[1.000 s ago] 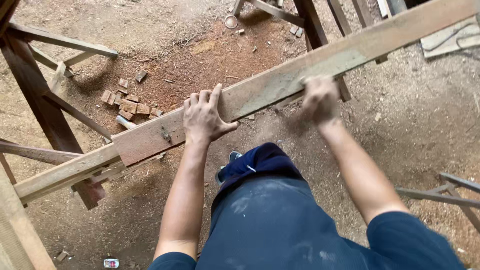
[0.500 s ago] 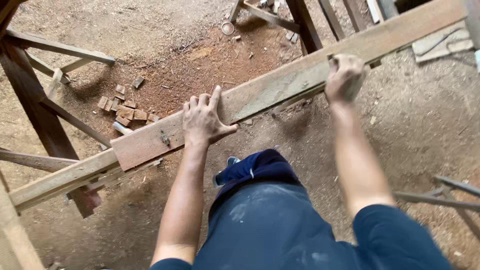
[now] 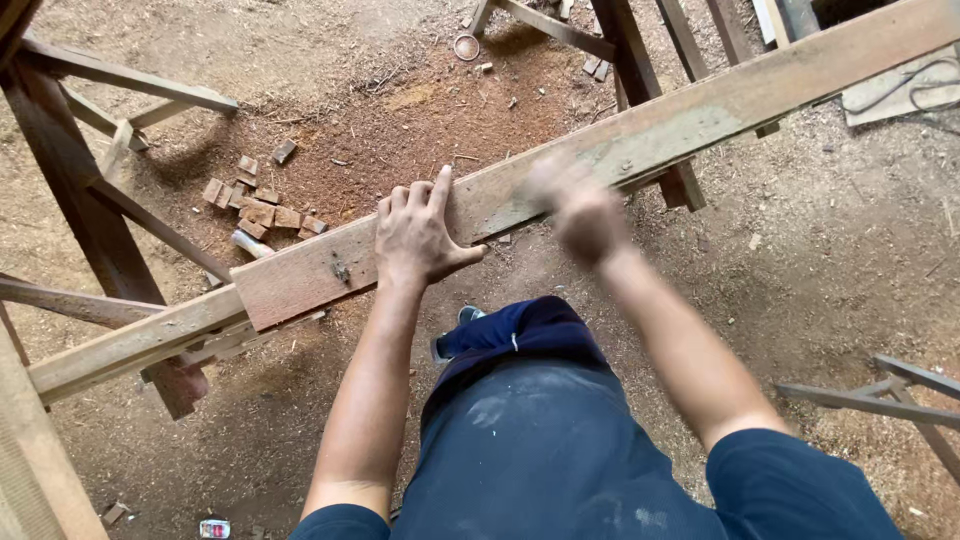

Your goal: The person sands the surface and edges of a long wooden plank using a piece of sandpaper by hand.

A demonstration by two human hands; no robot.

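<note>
Pressing flat on the long plank (image 3: 600, 150), the left hand (image 3: 420, 235) pins it, grip spread wide, holding nothing. Right hand (image 3: 575, 210) is blurred over the plank's near edge; its grip cannot be told. Judged step: steadying the board. Plank weathered, grey-brown, lying diagonally across wooden trestles (image 3: 90, 210); offcut blocks (image 3: 260, 205) beyond it.

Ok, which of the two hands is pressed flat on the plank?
The left hand, fingers spread flat on the plank. The right hand is motion-blurred at the plank's near edge; its contact is unclear.
</note>
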